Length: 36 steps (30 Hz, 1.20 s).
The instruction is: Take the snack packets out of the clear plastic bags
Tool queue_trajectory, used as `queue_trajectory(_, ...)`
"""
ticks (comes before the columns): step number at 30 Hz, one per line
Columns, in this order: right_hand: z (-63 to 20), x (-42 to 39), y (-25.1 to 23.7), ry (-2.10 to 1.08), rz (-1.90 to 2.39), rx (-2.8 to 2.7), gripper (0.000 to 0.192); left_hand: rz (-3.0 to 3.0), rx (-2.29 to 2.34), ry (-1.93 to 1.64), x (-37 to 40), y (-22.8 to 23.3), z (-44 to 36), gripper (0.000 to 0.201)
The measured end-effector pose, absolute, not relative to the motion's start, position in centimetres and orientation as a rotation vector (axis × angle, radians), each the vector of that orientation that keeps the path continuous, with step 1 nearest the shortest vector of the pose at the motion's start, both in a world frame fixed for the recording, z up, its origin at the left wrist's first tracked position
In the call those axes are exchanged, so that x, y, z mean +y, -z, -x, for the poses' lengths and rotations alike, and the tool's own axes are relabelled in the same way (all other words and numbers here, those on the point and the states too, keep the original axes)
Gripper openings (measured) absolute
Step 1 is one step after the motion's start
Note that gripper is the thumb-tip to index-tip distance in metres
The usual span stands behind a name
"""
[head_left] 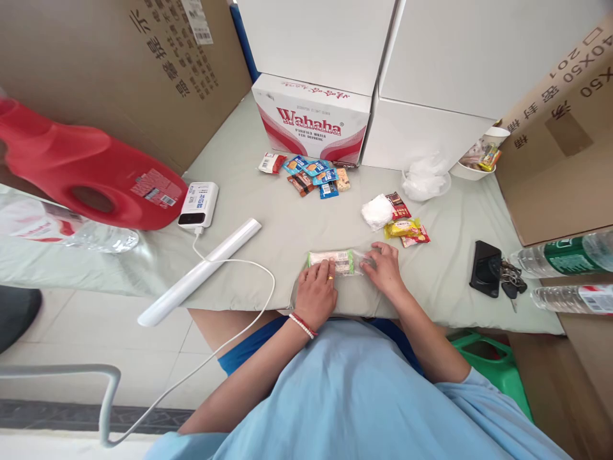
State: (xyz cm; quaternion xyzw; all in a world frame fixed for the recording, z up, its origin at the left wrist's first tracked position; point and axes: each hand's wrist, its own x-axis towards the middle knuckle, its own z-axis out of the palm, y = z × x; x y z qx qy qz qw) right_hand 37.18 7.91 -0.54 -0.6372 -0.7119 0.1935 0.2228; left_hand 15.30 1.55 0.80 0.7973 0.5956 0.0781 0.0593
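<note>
— Where is our snack packet (331, 261)?
— Near edge of the surface (268, 236). Our left hand (316, 291) presses it flat, fingers spread; our right hand (383, 268) pinches its clear end.
— We should keep it pinned flat.

Grey-green cloth table (268, 236), cardboard boxes (119, 70) stacked behind, pale tiled floor (71, 332).

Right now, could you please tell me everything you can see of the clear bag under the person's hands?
The clear plastic bag lies flat near the table's front edge, long side running left to right. It looks thin and glossy, holding pale snack packets with green ends. The left hand presses its left part; the right hand rests on its right end. Nothing else touches it.
</note>
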Motion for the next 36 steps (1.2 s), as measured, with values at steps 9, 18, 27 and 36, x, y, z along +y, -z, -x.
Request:
queue_trajectory(9, -31.9, 8.7, -4.9, -0.845, 1.712, -2.131, 0.012, -2.485, 1.744, -0.27, 1.7, -0.2, -16.1, 0.055)
queue_trajectory(18, -27.3, 7.7, -3.0, -0.672, 1.776, -2.442, 0.02, -1.985, 1.755, -0.796, 3.5, 0.4, -11.0, 0.044)
queue_trajectory(27, -29.6, 6.9, -1.7, -1.016, 1.536, -1.931, 0.032, -1.754, 1.843, -0.842, 6.4, 0.6, -11.7, 0.035)
queue_trajectory(36, -33.0, 3.4, -1.8, -1.661, 1.219, -0.798, 0.043, -2.598, 1.045, -1.124, 1.4, -0.9, -17.0, 0.023)
